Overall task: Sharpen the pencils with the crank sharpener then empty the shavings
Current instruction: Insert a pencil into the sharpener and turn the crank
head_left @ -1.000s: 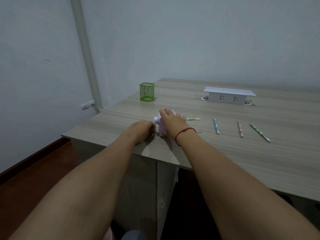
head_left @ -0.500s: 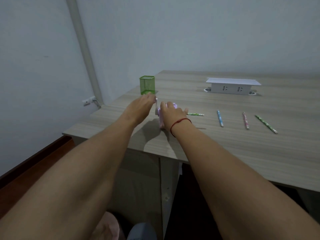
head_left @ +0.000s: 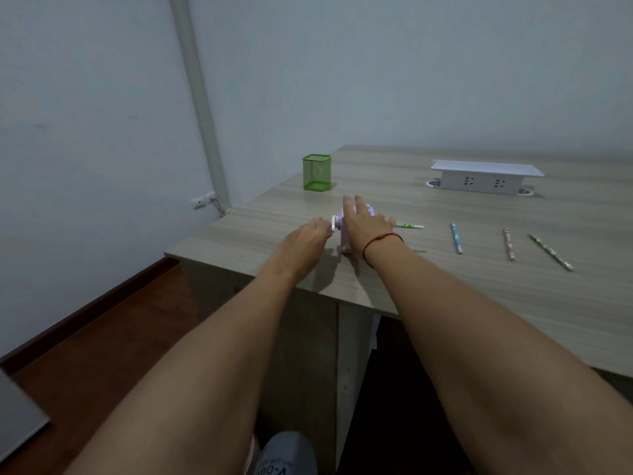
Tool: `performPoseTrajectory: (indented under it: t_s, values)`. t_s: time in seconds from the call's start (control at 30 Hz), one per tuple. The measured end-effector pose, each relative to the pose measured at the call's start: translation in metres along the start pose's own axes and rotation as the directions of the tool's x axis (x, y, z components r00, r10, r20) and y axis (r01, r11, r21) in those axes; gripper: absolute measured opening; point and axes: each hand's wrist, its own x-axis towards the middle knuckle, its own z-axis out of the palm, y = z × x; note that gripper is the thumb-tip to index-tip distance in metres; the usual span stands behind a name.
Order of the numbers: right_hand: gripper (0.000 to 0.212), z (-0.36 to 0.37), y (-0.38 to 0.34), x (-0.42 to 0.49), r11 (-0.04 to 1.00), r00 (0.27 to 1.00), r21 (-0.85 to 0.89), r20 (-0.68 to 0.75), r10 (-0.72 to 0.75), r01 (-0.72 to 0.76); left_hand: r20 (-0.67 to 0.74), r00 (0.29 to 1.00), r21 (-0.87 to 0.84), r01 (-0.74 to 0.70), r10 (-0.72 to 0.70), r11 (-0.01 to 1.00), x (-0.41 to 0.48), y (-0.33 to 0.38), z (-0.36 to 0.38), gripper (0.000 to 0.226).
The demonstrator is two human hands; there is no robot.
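A pink crank sharpener (head_left: 344, 242) stands near the table's left front corner. My right hand (head_left: 364, 228), with a red string at the wrist, presses down over its top. My left hand (head_left: 306, 237) grips the white crank handle (head_left: 333, 224) on the sharpener's left side. A green patterned pencil (head_left: 409, 226) sticks out to the right from under my right hand, apparently lodged in the sharpener. Three more pencils lie on the table to the right: a blue one (head_left: 456, 237), a pink one (head_left: 508, 244) and a green one (head_left: 550, 252).
A green mesh pencil cup (head_left: 317, 172) stands behind the sharpener near the table's left edge. A white power socket box (head_left: 483, 176) sits at the back of the wooden table (head_left: 479, 296). The wall and a pipe (head_left: 200, 97) are at the left.
My left hand has swung round the crank: low beside the sharpener, then raised above it, now level with the handle again. My right hand stays on the sharpener.
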Motion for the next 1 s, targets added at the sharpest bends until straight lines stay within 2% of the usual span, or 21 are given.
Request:
performPoseTrajectory:
  t_s: [0.1, 0.23, 0.3, 0.47, 0.67, 0.8, 1.0]
  values:
    - [0.102, -0.003, 0.000, 0.000, 1.000, 1.000, 0.020, 0.023, -0.002, 0.001, 0.121, 0.992, 0.033, 0.032, -0.036, 0.999, -0.002, 0.002, 0.004, 0.020]
    - [0.089, 0.000, -0.001, 0.001, 0.999, 0.999, 0.040, -0.011, -0.032, 0.033, 0.222, 0.966, 0.011, 0.132, -0.132, 0.991, 0.003, 0.002, 0.006, 0.014]
    - [0.082, 0.002, 0.001, -0.001, 0.997, 0.998, 0.056, -0.048, -0.045, 0.048, 0.273, 0.953, 0.013, 0.137, -0.135, 0.991, 0.011, 0.000, 0.005, 0.016]
    - [0.084, 0.004, 0.008, 0.000, 0.991, 0.993, 0.087, -0.071, -0.093, 0.099, 0.309, 0.944, 0.013, 0.119, -0.117, 0.993, 0.020, -0.009, 0.014, 0.020]
    - [0.083, 0.006, 0.010, 0.003, 0.991, 0.993, 0.086, -0.080, -0.091, 0.098, 0.299, 0.945, 0.081, 0.111, -0.131, 0.990, 0.044, -0.016, 0.014, 0.017]
    - [0.085, 0.007, 0.008, 0.008, 0.993, 0.995, 0.087, -0.063, -0.071, 0.076, 0.221, 0.970, 0.197, 0.060, -0.103, 0.979, 0.067, -0.022, 0.007, 0.022]
    - [0.079, 0.000, 0.007, 0.013, 0.998, 0.998, -0.032, -0.030, -0.048, 0.047, 0.098, 0.992, 0.188, -0.094, 0.076, 0.978, 0.079, -0.026, -0.014, 0.024]
